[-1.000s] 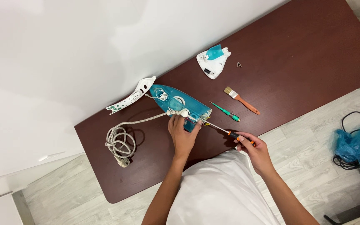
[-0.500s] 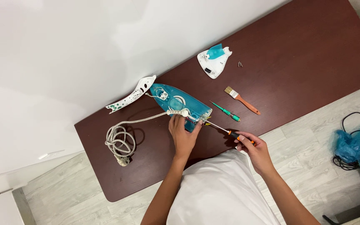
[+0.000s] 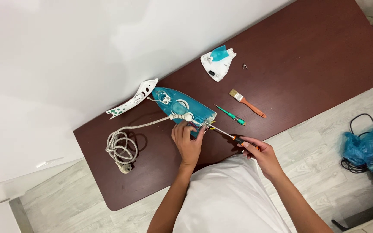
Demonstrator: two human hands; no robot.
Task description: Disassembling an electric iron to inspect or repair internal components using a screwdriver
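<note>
Your left hand (image 3: 188, 142) fingers pressed on the teal iron (image 3: 182, 108) near the table (image 3: 316, 51) front edge, your right hand (image 3: 257, 153) clamped on the screwdriver (image 3: 225, 133), bare tabletop to your right.

I see no labels, signs or screens, only a crumpled blue plastic bag (image 3: 370, 151) on the floor at my right.
</note>
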